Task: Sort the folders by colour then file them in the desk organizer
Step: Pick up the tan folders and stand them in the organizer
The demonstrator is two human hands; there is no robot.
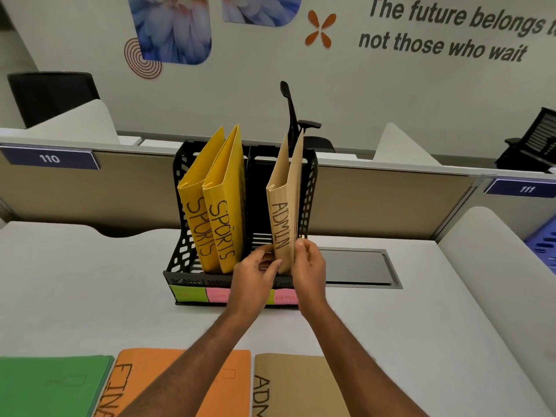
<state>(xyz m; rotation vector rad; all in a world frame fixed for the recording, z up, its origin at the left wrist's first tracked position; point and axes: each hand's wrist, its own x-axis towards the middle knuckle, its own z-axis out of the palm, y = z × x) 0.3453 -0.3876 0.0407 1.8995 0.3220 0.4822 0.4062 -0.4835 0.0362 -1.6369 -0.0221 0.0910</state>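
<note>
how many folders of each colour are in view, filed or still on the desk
yellow folders: 2, in the desk organizer
tan folders: 2, one in the organizer, one on the desk
orange folder: 1, on the desk
green folder: 1, on the desk
total: 6

Desk: a pale worktop [90, 281] with a dark rectangular cable hatch [358, 267] set flush in it.
Partition: a beige divider [391, 200] along the desk's far edge.
Number plates: dark blue, "110" [49, 158] at left, "111" [526, 189] at right.
Chairs: black office chairs beyond the divider, at left [51, 94], centre [293, 115] and right [535, 139].
Wall: grey lettering [451, 31], blue flower prints [171, 28], an orange petal mark [320, 28], a red spiral [141, 60].
Right edge: a blue slotted crate [544, 245].
</note>
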